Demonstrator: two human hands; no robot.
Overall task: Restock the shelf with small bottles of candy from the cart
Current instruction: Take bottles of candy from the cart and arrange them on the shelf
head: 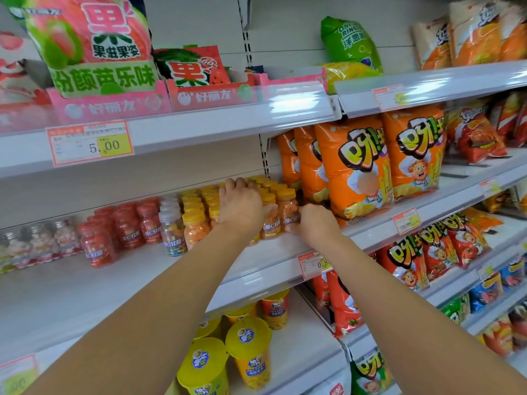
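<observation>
Head view | right hand (pixel 316 223) pinched bottle (pixel 291 208) mid-frame; left hand (pixel 241 206) covered caps (pixel 209 192), grip unclear | seemed light, slick; hold mid-body

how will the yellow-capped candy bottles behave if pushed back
The yellow-capped bottles look tall and narrow, so a high push may tip them. Packed tightly, they probably slide as a block. Clear plastic likely means light.
</observation>
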